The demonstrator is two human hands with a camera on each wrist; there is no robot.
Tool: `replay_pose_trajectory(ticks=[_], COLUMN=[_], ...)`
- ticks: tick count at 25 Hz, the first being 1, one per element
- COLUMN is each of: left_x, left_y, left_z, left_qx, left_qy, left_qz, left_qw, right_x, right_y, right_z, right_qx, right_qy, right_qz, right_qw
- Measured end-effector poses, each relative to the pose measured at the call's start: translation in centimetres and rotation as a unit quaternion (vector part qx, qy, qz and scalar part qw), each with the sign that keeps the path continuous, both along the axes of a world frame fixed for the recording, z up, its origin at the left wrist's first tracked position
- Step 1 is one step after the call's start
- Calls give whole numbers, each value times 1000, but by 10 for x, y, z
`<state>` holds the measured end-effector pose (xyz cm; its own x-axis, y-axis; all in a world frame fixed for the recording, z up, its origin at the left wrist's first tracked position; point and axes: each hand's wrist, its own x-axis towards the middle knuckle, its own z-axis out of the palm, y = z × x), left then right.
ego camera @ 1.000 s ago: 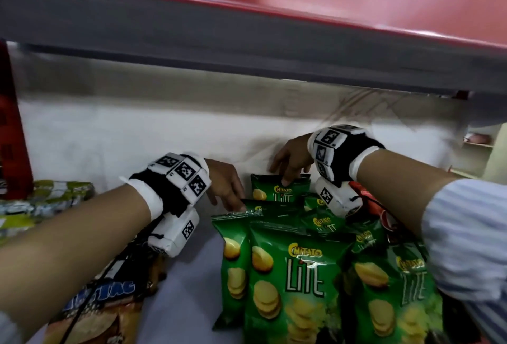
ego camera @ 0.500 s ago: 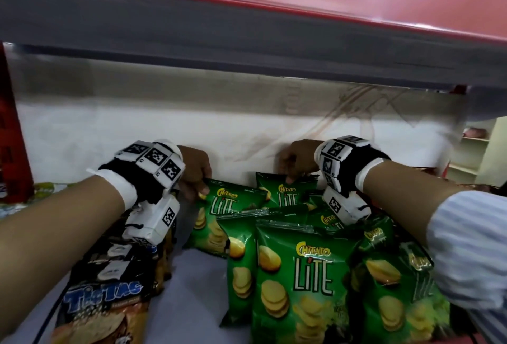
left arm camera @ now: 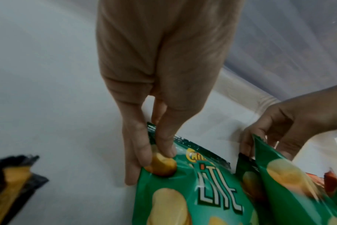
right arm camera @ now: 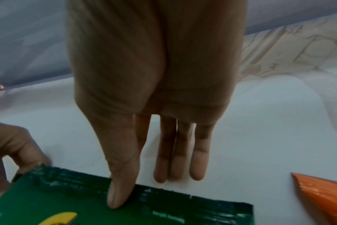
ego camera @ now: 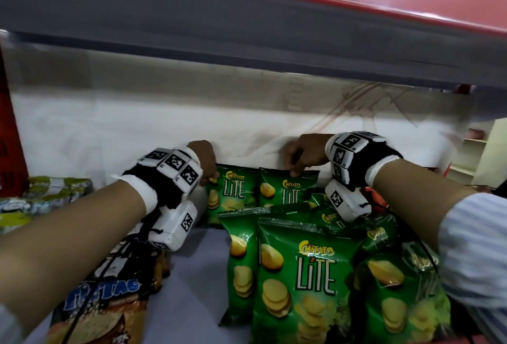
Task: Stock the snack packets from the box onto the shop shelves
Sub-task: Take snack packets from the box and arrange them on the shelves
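Two green Chitato Lite packets stand side by side against the white back wall of the shelf. My left hand [ego camera: 205, 161] pinches the top left corner of the left packet [ego camera: 233, 192], thumb on its front [left arm camera: 192, 190]. My right hand [ego camera: 297, 160] pinches the top edge of the right packet [ego camera: 285, 191], with the thumb on the front and the fingers behind [right arm camera: 164, 210]. In front of them stand several more green packets [ego camera: 304, 278], upright and overlapping.
Dark Tic Tac packets [ego camera: 104, 297] lie at the lower left under my left forearm, with more packets [ego camera: 41, 192] at the far left. The upper shelf board [ego camera: 247, 28] hangs low overhead. Bare shelf floor [ego camera: 192, 275] shows between the groups. An orange packet [right arm camera: 321, 196] sits right of my right hand.
My left hand took one green packet out to the left and stood it upright beside the one my right hand holds. Both hands moved back toward the wall.
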<state>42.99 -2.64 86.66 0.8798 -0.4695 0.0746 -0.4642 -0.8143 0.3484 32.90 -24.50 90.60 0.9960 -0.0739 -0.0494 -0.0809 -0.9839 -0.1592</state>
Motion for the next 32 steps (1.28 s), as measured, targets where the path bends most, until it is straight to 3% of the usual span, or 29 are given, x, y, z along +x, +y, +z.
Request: replay_pose_trajectory(ticks=[2, 9, 11, 13, 15, 18, 20, 23, 25, 28, 32], left_x=[-3, -3, -3, -3, 1, -6, -15, -25, -28, -28, -26], left_y=[-8, -2, 3, 6, 10, 20, 21, 18, 14, 13, 20], left_z=[-6, -6, -2, -1, -2, 9, 15, 12, 5, 2, 8], left_qx=[-1, -13, 1, 4, -47, -126, -100, -58, -41, -85, -74], left_qy=[-1, -7, -45, -32, 30, 48, 17, 52, 75, 99, 89], left_qz=[-10, -24, -18, -8, -6, -5, -50, -106, -116, -109, -92], left_qw=[1000, 1000, 999, 999, 998, 991, 994, 991, 990, 985, 989], right_x=[1, 12, 20, 28, 31, 27, 21, 10, 2, -6, -10], right_y=[1, 26, 41, 52, 58, 49, 32, 5, -9, -21, -17], right_z=[3, 6, 1, -6, -8, 7, 20, 19, 6, -13, -24], right_qx=[0, 130, 117, 92, 96, 95, 54, -12, -11, 37, -30], right_qy=[-5, -40, -10, 22, 37, 50, 62, 134, 168, 199, 149], right_qz=[9, 71, 81, 84, 85, 69, 39, -19, -52, -63, -56], right_qw=[1000, 988, 990, 992, 991, 992, 996, 991, 984, 977, 987])
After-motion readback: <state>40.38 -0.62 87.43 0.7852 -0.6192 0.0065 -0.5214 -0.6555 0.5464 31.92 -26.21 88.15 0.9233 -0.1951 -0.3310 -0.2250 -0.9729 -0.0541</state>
